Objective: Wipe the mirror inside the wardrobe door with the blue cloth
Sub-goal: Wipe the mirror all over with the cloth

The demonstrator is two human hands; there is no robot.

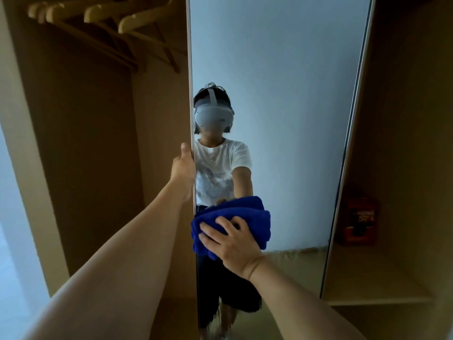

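Note:
A tall mirror (289, 99) fills the inside of the open wardrobe door and shows a person in a white shirt with a headset. My left hand (183, 168) grips the door's left edge (190, 69) at mid height. A folded blue cloth (247, 217) is pressed flat against the lower left part of the glass. My right hand (230, 241) lies over the cloth with its fingers spread on it.
Left of the door is an open wardrobe bay with several wooden hangers (127, 23) on a rail overhead. On the right, a shelf (375, 285) holds a red box (360, 220) close to the mirror's right edge.

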